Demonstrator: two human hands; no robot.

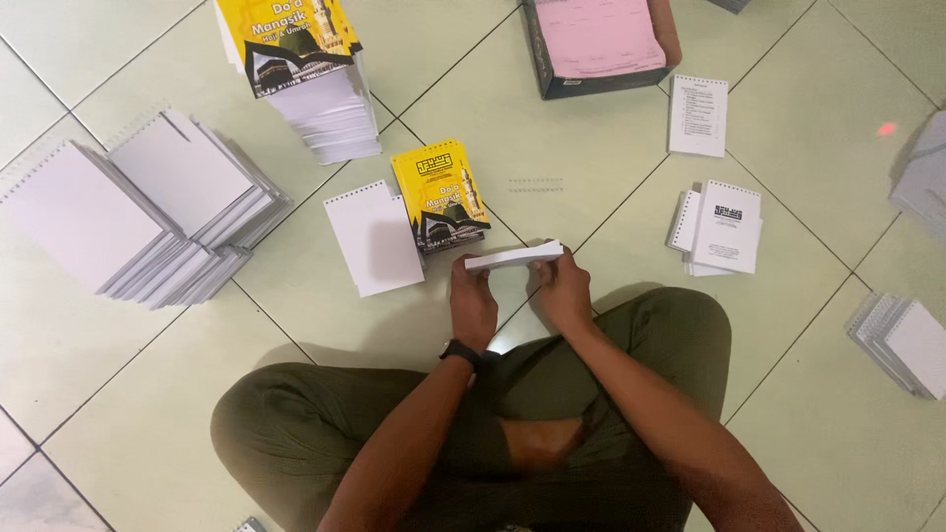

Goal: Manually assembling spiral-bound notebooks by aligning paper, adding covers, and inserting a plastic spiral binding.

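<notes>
I sit cross-legged on a tiled floor. Both hands hold a thin white stack of punched booklet pages (514,257) edge-on, just above the floor in front of my knees. My left hand (474,302), with a dark watch on the wrist, grips the stack's left end. My right hand (562,293) grips its right end. Just beyond the stack lie a small pile of yellow and black covers (439,195) and a white punched sheet (373,237).
A tall stack of booklets topped by a yellow cover (301,74) stands at the back. Fanned white spiral-punched piles (138,212) lie at the left. A dark box of pink paper (599,41), printed white sheets (698,115), a small printed pile (721,228) and more piles (902,343) lie at the right.
</notes>
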